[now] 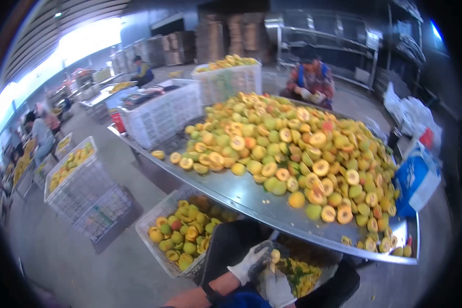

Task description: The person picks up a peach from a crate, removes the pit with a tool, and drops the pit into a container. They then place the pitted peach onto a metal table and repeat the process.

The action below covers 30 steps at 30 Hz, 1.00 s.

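My left hand [251, 263], in a white glove with dark fingers, is closed round a small yellow fruit piece [275, 255] in front of my lap. Close to it on the right, low in the view, is my right hand [277, 288], in a pale glove; its fingers are blurred and what they hold cannot be made out. Beneath the hands a container holds yellow-green scraps [304, 277]. Beyond them, a large heap of whole and halved yellow-green fruit [292, 149] lies on a metal table [231, 191].
A white crate [156, 251] of fruit stands left of my knees. Further left are stacked crates [82, 192]. Two crates [161, 115] [228, 84] rest at the table's far left. A blue bag [415, 179] hangs at the right edge. A person [311, 84] sits across the table.
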Tool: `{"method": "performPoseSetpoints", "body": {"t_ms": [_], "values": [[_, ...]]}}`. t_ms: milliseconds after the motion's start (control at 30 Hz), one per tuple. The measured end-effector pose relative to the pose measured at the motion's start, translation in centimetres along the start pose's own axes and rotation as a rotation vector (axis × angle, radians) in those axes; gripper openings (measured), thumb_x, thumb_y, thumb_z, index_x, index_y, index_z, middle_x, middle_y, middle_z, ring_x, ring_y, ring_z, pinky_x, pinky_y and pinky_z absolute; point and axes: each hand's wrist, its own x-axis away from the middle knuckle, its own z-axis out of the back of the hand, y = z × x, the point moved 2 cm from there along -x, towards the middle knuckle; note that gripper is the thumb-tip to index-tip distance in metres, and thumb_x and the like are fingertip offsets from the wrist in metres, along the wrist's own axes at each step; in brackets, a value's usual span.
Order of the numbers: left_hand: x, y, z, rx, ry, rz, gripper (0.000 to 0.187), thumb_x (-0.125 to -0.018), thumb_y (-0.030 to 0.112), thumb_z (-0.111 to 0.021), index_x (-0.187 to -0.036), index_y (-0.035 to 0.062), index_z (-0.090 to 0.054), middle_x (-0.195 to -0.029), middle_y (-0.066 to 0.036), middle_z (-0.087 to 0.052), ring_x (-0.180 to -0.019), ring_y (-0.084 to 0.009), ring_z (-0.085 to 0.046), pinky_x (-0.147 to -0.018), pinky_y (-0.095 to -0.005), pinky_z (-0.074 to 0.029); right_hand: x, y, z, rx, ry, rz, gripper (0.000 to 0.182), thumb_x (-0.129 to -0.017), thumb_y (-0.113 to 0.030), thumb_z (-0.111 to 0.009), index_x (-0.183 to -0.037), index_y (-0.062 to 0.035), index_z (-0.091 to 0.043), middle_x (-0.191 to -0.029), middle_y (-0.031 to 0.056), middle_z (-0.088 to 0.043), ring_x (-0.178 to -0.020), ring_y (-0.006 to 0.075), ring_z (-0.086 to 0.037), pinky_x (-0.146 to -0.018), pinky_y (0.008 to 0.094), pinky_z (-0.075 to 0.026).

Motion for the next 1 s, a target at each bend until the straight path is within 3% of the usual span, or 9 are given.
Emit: {"method": "performPoseSetpoints", "body": {"t_ms": [67, 167, 267, 300, 467, 600, 700, 833, 1000], "values": [[1.6, 1.7, -3.2, -0.039, 0.06, -0.081, 0.029, -0.096, 0.014, -0.059, -0.122, 0.0017, -0.057, -0.092, -0.003, -0.063, -0.079, -0.0085, -0.06, -0.072, -0.0236, -0.051, -0.6, 4.6, -0.3, 0.443, -0.064, 0.325, 0.028, -0.1, -0.025, -0.045, -0.111, -0.0037, -0.059, -0.088, 0.0085, -0.068, -0.072, 0.0273, -0.064, -0.062, 0.0398, -0.051], [1.7, 0.2, -2.8, -0.171, 0.052, -0.195, 0.029, -0.093, 0.008, -0.061, -0.12, 0.0003, -0.058, -0.094, -0.001, -0.064, -0.082, -0.0072, -0.057, -0.075, -0.0225, -0.05, 0.5, 1.6, 0.0, 0.175, -0.091, 0.234, 0.025, -0.099, -0.028, -0.048, -0.092, -0.0061, -0.059, -0.065, 0.0001, -0.057, -0.052, 0.0209, -0.054, -0.048, 0.0392, -0.044], [2.4, 1.9, -3.8, -0.39, -0.053, -0.272, 0.026, -0.093, 0.008, -0.061, -0.116, -0.0017, -0.06, -0.096, -0.001, -0.065, -0.084, -0.0061, -0.056, -0.078, -0.0222, -0.049, 1.0, 3.8, -0.5, -0.605, -0.235, -0.256, 0.022, -0.098, -0.028, -0.052, -0.089, -0.009, -0.057, -0.06, -0.0022, -0.049, -0.047, 0.0122, -0.046, -0.043, 0.0311, -0.038], [2.2, 2.2, -3.6, -0.391, -0.11, -0.221, 0.024, -0.093, 0.009, -0.062, -0.114, -0.0025, -0.06, -0.096, -0.001, -0.065, -0.086, -0.005, -0.055, -0.079, -0.022, -0.048, 1.6, 2.0, -0.7, -0.519, -0.178, -0.192, 0.021, -0.097, -0.029, -0.055, -0.085, -0.012, -0.054, -0.057, -0.0037, -0.045, -0.043, 0.0073, -0.04, -0.04, 0.0249, -0.031], [1.7, 2.5, -3.8, -0.645, -0.202, -0.201, 0.022, -0.092, 0.008, -0.061, -0.113, -0.0002, -0.061, -0.094, -0.001, -0.065, -0.086, -0.0056, -0.055, -0.079, -0.0223, -0.048, 2.6, 0.7, -1.1, -0.379, -0.147, -0.169, 0.023, -0.097, -0.032, -0.053, -0.086, -0.0122, -0.055, -0.058, -0.0039, -0.044, -0.044, 0.0086, -0.04, -0.041, 0.0256, -0.031], [4.4, 4.7, -7.3, -0.525, -0.214, -0.526, 0.02, -0.092, 0.004, -0.058, -0.111, 0.0, -0.061, -0.088, -0.001, -0.064, -0.073, -0.0038, -0.055, -0.066, -0.0221, -0.048, 2.9, 0.4, -1.4, -0.379, -0.147, -0.206, 0.026, -0.098, -0.035, -0.051, -0.086, -0.0123, -0.055, -0.059, -0.004, -0.044, -0.045, 0.0096, -0.04, -0.042, 0.0262, -0.032], [5.3, 5.3, -7.1, -0.555, -0.17, -0.326, 0.02, -0.091, 0.005, -0.06, -0.111, -0.0001, -0.06, -0.085, -0.002, -0.064, -0.065, -0.0032, -0.054, -0.058, -0.0215, -0.047, 3.3, 0.5, -1.4, -0.407, -0.149, -0.238, 0.028, -0.098, -0.036, -0.049, -0.086, -0.0124, -0.055, -0.06, -0.0041, -0.044, -0.045, 0.0104, -0.04, -0.043, 0.0266, -0.032], [4.5, 4.5, -5.8, -0.674, -0.123, -0.315, 0.019, -0.091, 0.008, -0.062, -0.108, 0.001, -0.062, -0.084, -0.002, -0.064, -0.063, -0.0048, -0.056, -0.054, -0.0209, -0.048, 3.4, 0.6, -1.7, -0.501, -0.181, -0.313, 0.03, -0.099, -0.039, -0.047, -0.087, -0.0125, -0.055, -0.061, -0.0043, -0.043, -0.046, 0.0115, -0.041, -0.044, 0.0272, -0.033], [4.3, 5.2, -5.7, -0.526, -0.201, -0.147, 0.022, -0.093, 0.016, -0.062, -0.11, 0.0029, -0.066, -0.084, 0.0, -0.064, -0.073, -0.0047, -0.058, -0.063, -0.02, -0.049, 2.9, 1.4, -1.1, -0.773, -0.308, -0.465, 0.033, -0.1, -0.042, -0.045, -0.087, -0.0127, -0.055, -0.062, -0.0045, -0.043, -0.047, 0.0128, -0.041, -0.045, 0.0279, -0.033]]}}
